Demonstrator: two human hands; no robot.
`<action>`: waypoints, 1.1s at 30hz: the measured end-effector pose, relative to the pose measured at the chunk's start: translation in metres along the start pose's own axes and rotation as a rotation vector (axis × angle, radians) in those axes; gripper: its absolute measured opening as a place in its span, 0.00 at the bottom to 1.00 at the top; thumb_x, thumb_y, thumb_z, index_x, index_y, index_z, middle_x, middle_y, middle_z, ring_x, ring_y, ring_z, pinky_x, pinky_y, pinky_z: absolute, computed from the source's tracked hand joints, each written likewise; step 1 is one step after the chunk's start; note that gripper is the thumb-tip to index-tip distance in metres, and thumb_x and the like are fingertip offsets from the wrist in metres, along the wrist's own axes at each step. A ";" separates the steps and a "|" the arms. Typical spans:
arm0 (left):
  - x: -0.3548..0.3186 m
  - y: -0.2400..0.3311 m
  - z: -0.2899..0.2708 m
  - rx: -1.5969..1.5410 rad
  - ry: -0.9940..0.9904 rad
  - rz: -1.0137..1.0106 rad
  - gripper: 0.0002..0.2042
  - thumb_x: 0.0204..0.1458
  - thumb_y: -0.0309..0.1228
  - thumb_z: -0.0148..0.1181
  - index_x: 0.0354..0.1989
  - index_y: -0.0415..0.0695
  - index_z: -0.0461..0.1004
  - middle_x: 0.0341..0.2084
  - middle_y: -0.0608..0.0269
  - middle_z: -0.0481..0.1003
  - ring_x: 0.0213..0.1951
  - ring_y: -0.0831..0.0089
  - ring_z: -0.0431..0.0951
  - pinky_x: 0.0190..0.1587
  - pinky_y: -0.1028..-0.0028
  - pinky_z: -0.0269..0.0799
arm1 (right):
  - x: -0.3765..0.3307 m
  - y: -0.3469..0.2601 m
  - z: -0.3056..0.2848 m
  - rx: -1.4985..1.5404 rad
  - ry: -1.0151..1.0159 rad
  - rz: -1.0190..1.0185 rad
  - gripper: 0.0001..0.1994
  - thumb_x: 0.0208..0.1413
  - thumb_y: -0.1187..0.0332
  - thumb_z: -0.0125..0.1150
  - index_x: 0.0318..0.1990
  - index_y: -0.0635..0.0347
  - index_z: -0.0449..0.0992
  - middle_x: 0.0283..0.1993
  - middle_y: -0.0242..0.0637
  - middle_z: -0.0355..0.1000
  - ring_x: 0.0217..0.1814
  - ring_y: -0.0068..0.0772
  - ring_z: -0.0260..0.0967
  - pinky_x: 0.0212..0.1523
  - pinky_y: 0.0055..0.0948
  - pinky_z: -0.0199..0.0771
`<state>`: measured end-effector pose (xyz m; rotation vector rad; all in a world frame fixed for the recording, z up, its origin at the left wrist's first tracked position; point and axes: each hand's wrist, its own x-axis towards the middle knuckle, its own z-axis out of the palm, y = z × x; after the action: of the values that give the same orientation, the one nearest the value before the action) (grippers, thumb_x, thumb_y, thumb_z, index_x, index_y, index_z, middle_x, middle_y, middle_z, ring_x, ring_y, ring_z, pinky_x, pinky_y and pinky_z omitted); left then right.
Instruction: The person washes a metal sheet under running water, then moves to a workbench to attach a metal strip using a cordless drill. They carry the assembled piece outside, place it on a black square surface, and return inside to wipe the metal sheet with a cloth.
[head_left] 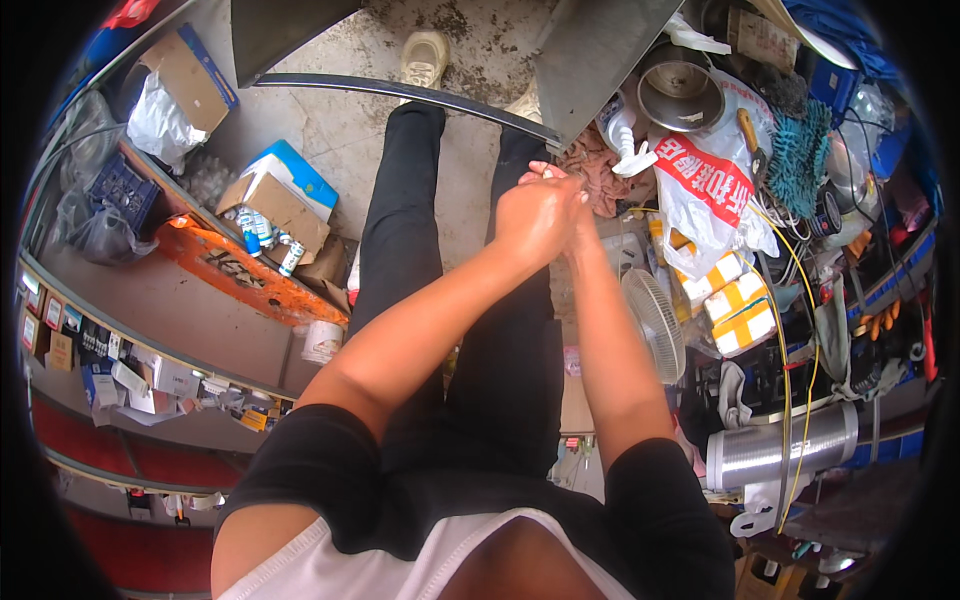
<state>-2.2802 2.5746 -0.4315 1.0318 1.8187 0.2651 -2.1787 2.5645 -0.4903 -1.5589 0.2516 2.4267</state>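
My left hand and my right hand meet in front of my right knee, below a dark metal strip. Both are closed, pressed together with the fingers curled. The left hand covers much of the right one. Anything between them is hidden. A white spray bottle and a pinkish cloth lie just to the right of the hands.
Grey panels stand ahead on either side. To the right are a metal pot, a plastic bag, yellow-taped white boxes, a fan cage and a wire spool. Leftward sit an open carton and an orange board.
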 end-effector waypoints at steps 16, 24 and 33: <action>0.013 -0.060 0.010 -0.958 -0.143 -0.516 0.07 0.55 0.27 0.46 0.34 0.38 0.70 0.17 0.70 0.66 0.17 0.84 0.63 0.21 0.82 0.60 | 0.002 -0.049 0.024 -0.833 0.177 -0.075 0.07 0.52 0.74 0.53 0.37 0.67 0.73 0.23 0.30 0.70 0.21 0.15 0.62 0.23 0.14 0.62; 0.007 -0.033 -0.017 -0.630 -0.168 -0.422 0.09 0.53 0.29 0.48 0.25 0.39 0.72 0.14 0.68 0.68 0.17 0.82 0.66 0.21 0.79 0.63 | 0.008 -0.028 0.011 -0.725 0.187 -0.203 0.08 0.51 0.76 0.52 0.37 0.70 0.74 0.24 0.31 0.71 0.20 0.15 0.60 0.21 0.14 0.61; -0.001 -0.014 0.072 1.345 -0.008 0.013 0.09 0.44 0.30 0.50 0.23 0.37 0.72 0.21 0.49 0.74 0.24 0.56 0.74 0.26 0.65 0.70 | 0.030 0.063 -0.018 -0.389 0.117 -0.387 0.12 0.55 0.67 0.48 0.43 0.64 0.71 0.35 0.35 0.72 0.30 0.23 0.66 0.34 0.22 0.67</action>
<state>-2.2279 2.5469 -0.4743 1.8832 1.8968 -1.1093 -2.1939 2.5027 -0.5238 -1.7104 -0.4884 2.1642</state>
